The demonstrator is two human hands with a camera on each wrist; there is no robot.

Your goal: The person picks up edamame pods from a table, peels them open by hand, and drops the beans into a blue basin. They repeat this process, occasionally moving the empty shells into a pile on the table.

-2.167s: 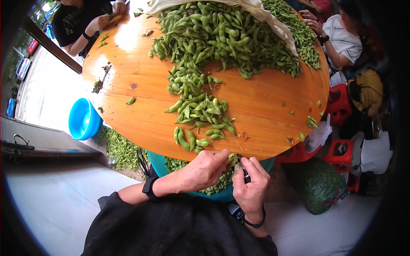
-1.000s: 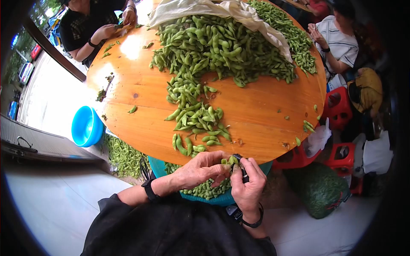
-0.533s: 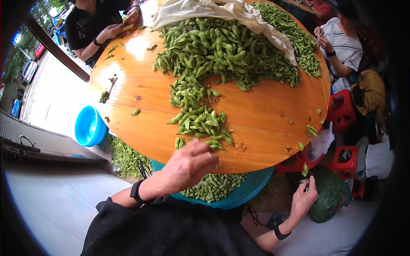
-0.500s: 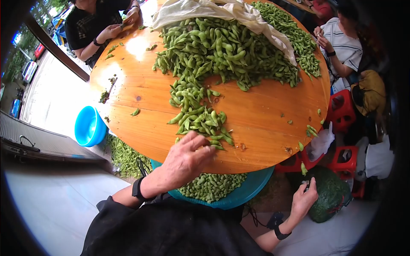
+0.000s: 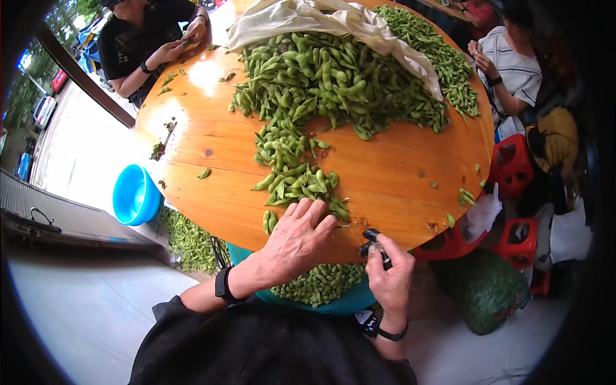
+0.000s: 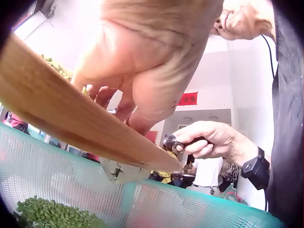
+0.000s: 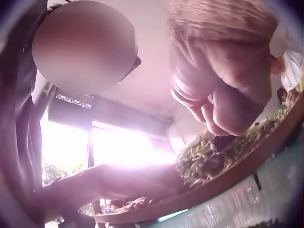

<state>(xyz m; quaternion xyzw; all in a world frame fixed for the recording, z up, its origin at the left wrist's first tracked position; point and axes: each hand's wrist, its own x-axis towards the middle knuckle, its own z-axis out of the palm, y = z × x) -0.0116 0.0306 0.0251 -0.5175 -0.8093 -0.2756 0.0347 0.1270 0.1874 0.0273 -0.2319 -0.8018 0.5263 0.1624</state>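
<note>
My left hand (image 5: 307, 224) lies on the near edge of the round wooden table (image 5: 398, 160), its fingers spread flat over the nearest green bean pods (image 5: 296, 181). In the left wrist view its palm (image 6: 152, 61) hangs over the table rim (image 6: 71, 124). Just right of it, at the table edge, my right hand (image 5: 387, 264) grips a small black cutter (image 5: 372, 239), also seen in the left wrist view as the cutter (image 6: 171, 142). A teal mesh basket (image 5: 333, 301) of trimmed pods (image 5: 321, 281) sits under the table edge, below both hands.
A big heap of pods (image 5: 333, 77) and a cream cloth (image 5: 333, 19) cover the far half of the table. Two other people sit at the far left (image 5: 144, 45) and right (image 5: 513, 70). A blue basin (image 5: 131, 196), red stools (image 5: 510, 167) and a green sack (image 5: 484, 292) stand around.
My right hand has come back from low on the right, by the green sack, to the table edge. My left hand has slid further onto the pods.
</note>
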